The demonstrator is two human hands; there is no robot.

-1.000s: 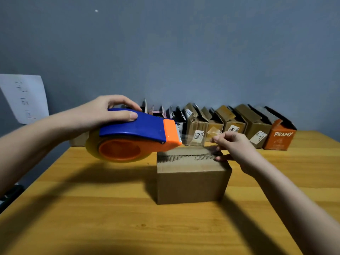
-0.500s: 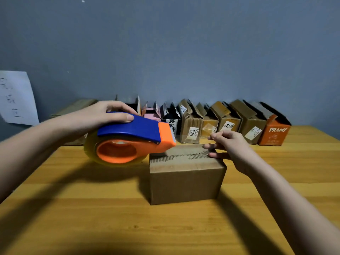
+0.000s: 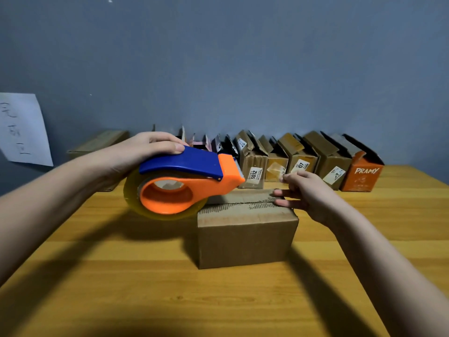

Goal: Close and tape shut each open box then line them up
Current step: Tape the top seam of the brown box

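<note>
A closed brown cardboard box (image 3: 245, 242) sits mid-table, the seam between its top flaps facing up. My left hand (image 3: 136, 152) grips a blue and orange tape dispenser (image 3: 187, 183) with a clear roll. The dispenser hangs just left of the box, and its toothed nose reaches over the top's left end. My right hand (image 3: 303, 190) rests with fairly straight fingers on the right end of the box top, at the seam. I cannot make out any tape between the dispenser and that hand.
A row of several small open boxes (image 3: 301, 159) lines the back of the wooden table (image 3: 121, 276), ending in an orange "PRAMY" box (image 3: 362, 173) on the right. A flat brown box (image 3: 99, 142) lies at the back left. A paper sheet (image 3: 21, 127) hangs on the wall.
The dispenser has dropped lower and nearer to the box's left end. My right hand has settled from above the box's right end onto its top.
</note>
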